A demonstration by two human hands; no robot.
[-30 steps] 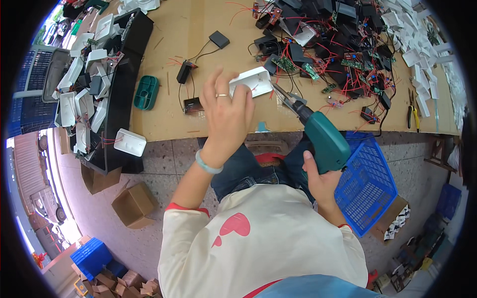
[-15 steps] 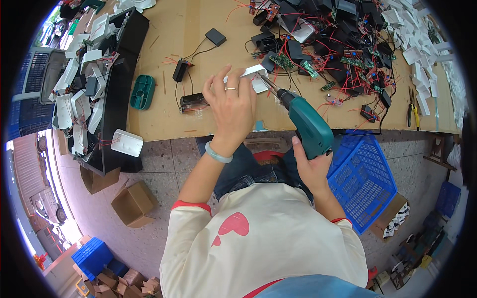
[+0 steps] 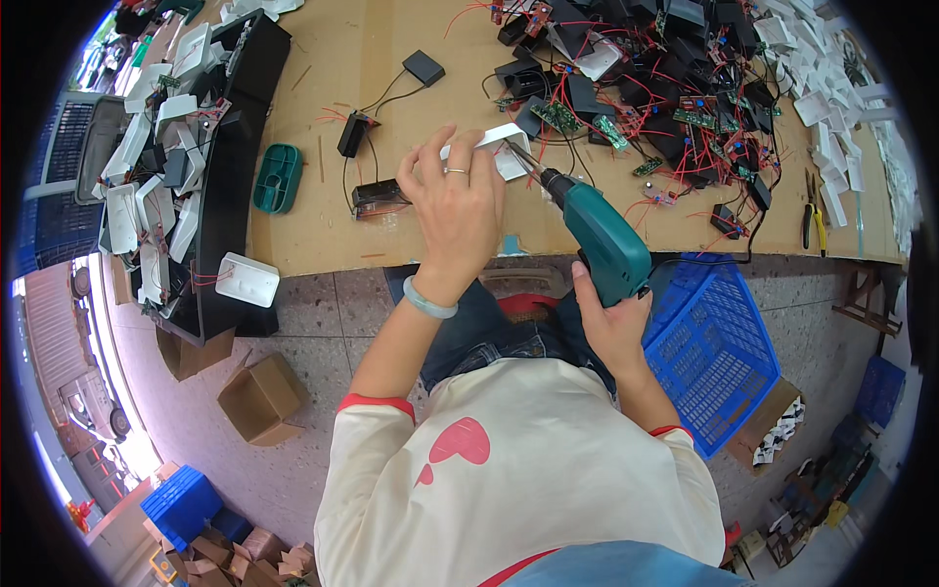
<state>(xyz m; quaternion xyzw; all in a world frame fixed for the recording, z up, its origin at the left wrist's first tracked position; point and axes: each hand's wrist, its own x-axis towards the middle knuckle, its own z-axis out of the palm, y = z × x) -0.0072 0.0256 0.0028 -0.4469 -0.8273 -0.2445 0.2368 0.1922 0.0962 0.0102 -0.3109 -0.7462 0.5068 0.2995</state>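
Observation:
My left hand (image 3: 458, 201) is closed over a small white plastic casing (image 3: 514, 167) on the table, its fingers covering much of it. In my right hand (image 3: 616, 333) is a green electric screwdriver (image 3: 604, 240), gripped at its rear end. The metal bit slants up and left, its tip at the casing's inside. Whether it touches a screw is too small to tell. Beside my left fingers lies a black box (image 3: 378, 199), wired to another black box (image 3: 353, 135) with red wires. Farther off is a third black box (image 3: 424, 68) on a dark cable.
A green compartment tray (image 3: 278, 179) lies left. Past it, a long black bin (image 3: 256, 83) holds white casings. Black boxes, circuit boards (image 3: 558, 117) and red wires heap at the far right, near yellow-handled pliers (image 3: 814, 217). A blue crate (image 3: 719, 362) stands below the table's right edge.
The screwdriver and my right hand have shifted slightly to the left. My left hand stays on the white casing.

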